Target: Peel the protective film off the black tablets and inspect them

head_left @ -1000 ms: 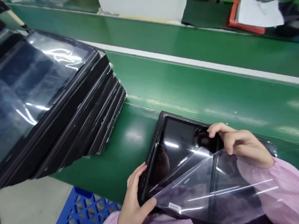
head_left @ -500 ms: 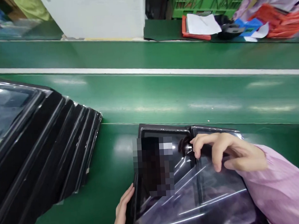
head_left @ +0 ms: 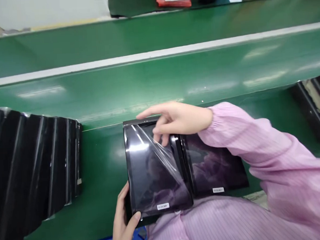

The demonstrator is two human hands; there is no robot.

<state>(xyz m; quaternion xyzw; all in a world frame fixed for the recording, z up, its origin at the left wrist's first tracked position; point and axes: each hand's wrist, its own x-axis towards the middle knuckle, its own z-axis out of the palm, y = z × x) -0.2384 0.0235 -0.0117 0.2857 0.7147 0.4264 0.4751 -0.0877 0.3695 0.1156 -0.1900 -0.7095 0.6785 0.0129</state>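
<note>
Left hand (head_left: 122, 222) gripped the lower left edge of a black tablet (head_left: 154, 167), which lay on the green conveyor belt (head_left: 158, 80) beside a second dark panel (head_left: 216, 163). Right hand (head_left: 176, 119), further left than in the earlier frame, reached over the tablet's top edge onto the creased clear film (head_left: 165, 166); cannot tell if it pinched the film. Stacked tablets (head_left: 36, 162) sat to the left.

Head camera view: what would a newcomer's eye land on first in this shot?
The glossy black-framed tablet at centre draws the eye, with clear plastic film curling off its face at the right hand, while the left hand grips its lower edge. To the left, a fanned row of black panels lies on the green conveyor belt. A pink striped sleeve crosses the right side, beside a second dark panel.
</note>
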